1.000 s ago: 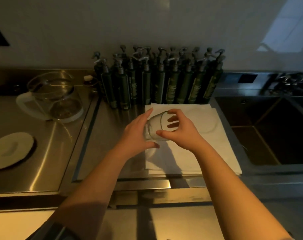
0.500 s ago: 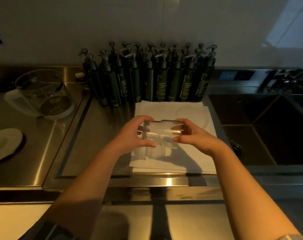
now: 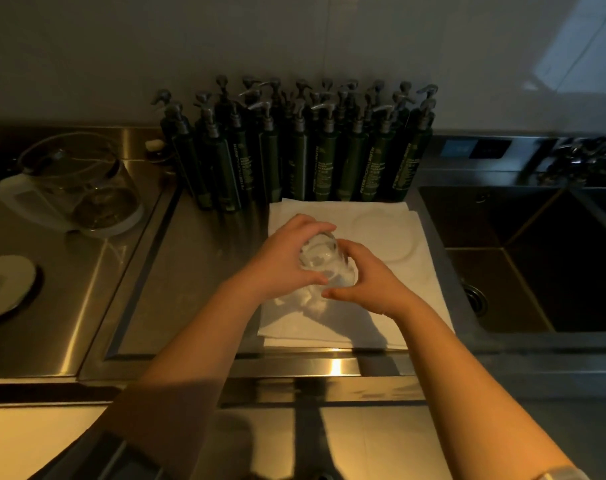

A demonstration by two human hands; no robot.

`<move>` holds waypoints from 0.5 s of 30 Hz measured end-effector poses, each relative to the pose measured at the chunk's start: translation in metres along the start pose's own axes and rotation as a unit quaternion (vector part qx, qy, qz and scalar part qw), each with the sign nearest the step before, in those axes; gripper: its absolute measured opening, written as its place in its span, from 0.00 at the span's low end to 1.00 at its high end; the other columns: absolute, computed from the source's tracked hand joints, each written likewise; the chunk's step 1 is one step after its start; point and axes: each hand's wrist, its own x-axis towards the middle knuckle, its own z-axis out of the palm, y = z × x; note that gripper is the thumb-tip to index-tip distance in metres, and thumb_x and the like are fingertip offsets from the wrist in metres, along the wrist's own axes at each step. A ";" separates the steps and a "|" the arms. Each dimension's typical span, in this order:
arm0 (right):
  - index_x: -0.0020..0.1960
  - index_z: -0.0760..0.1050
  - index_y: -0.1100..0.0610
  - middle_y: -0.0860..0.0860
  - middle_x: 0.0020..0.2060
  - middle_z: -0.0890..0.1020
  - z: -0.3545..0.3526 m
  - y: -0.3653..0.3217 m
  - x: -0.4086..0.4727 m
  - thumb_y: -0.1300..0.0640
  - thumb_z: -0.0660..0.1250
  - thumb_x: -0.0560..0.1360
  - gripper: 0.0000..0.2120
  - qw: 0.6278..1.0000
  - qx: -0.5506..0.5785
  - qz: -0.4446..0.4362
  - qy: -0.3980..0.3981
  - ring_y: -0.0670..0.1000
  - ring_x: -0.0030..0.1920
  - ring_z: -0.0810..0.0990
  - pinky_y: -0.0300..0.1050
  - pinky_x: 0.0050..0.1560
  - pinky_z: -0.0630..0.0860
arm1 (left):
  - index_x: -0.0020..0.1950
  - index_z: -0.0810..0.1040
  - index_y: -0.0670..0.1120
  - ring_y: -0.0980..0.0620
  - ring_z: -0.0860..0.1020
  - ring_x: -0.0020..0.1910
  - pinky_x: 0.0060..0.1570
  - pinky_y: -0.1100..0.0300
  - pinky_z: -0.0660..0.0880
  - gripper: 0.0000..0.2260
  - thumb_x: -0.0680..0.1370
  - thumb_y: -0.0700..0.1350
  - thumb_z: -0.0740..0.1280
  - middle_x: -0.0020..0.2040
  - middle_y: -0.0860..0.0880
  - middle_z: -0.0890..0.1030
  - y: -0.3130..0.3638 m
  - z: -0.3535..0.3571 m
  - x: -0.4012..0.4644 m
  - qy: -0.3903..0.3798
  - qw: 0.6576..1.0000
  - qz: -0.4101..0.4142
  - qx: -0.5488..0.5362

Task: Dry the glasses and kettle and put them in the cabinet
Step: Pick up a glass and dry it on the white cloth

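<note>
Both hands meet over the near middle of a white cloth [image 3: 391,271] spread on the steel counter [image 3: 204,271]. The left hand [image 3: 281,261] wraps its curled fingers round the left side of a clear glass [image 3: 324,261], thumb toward the near side; the right hand [image 3: 367,282] cups the right side, fingers curled against it. The glass is held tilted just above the cloth. A sink [image 3: 537,258] lies to the right. At the far left a glass kettle [image 3: 76,192] stands on the counter, with a white lid [image 3: 3,282] nearer. A row of dark pump bottles [image 3: 294,157] lines the far wall behind the cloth.
</note>
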 end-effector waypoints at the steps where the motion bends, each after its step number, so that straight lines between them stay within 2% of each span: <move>1: 0.71 0.64 0.51 0.50 0.65 0.72 0.003 0.002 0.001 0.52 0.79 0.64 0.40 1.000 -0.003 0.004 0.012 0.49 0.62 0.72 0.45 0.62 0.71 | 0.70 0.69 0.55 0.56 0.70 0.60 0.60 0.62 0.71 0.35 0.66 0.46 0.79 0.62 0.55 0.68 0.000 0.003 0.001 0.003 1.000 0.001 0.000; 4: 0.69 0.66 0.51 0.49 0.61 0.76 0.013 0.010 0.005 0.51 0.79 0.63 0.38 0.999 0.010 0.013 0.038 0.47 0.57 0.74 0.44 0.58 0.73 | 0.72 0.66 0.54 0.55 0.71 0.60 0.61 0.60 0.72 0.39 0.65 0.44 0.80 0.63 0.55 0.68 -0.005 0.014 0.003 0.018 1.000 -0.012 -0.016; 8: 0.67 0.67 0.51 0.46 0.57 0.77 0.027 0.018 0.006 0.52 0.79 0.64 0.35 0.997 0.042 0.038 0.050 0.46 0.55 0.75 0.39 0.53 0.73 | 0.71 0.66 0.51 0.58 0.70 0.59 0.55 0.73 0.68 0.39 0.64 0.44 0.80 0.63 0.54 0.69 -0.018 0.029 0.001 0.068 0.995 -0.054 -0.052; 12: 0.63 0.68 0.51 0.46 0.53 0.78 0.039 0.026 0.008 0.53 0.79 0.63 0.32 0.996 0.044 0.061 0.055 0.47 0.52 0.77 0.38 0.49 0.74 | 0.64 0.71 0.49 0.57 0.73 0.55 0.52 0.67 0.72 0.33 0.63 0.45 0.81 0.59 0.53 0.73 -0.030 0.044 -0.002 0.090 0.989 -0.090 -0.082; 15: 0.61 0.68 0.51 0.46 0.52 0.78 0.046 0.029 0.007 0.55 0.79 0.63 0.32 0.994 0.050 0.083 0.044 0.47 0.50 0.77 0.36 0.46 0.73 | 0.62 0.71 0.51 0.61 0.74 0.53 0.51 0.66 0.73 0.30 0.63 0.47 0.80 0.56 0.54 0.74 -0.035 0.053 -0.004 0.091 0.986 -0.103 -0.096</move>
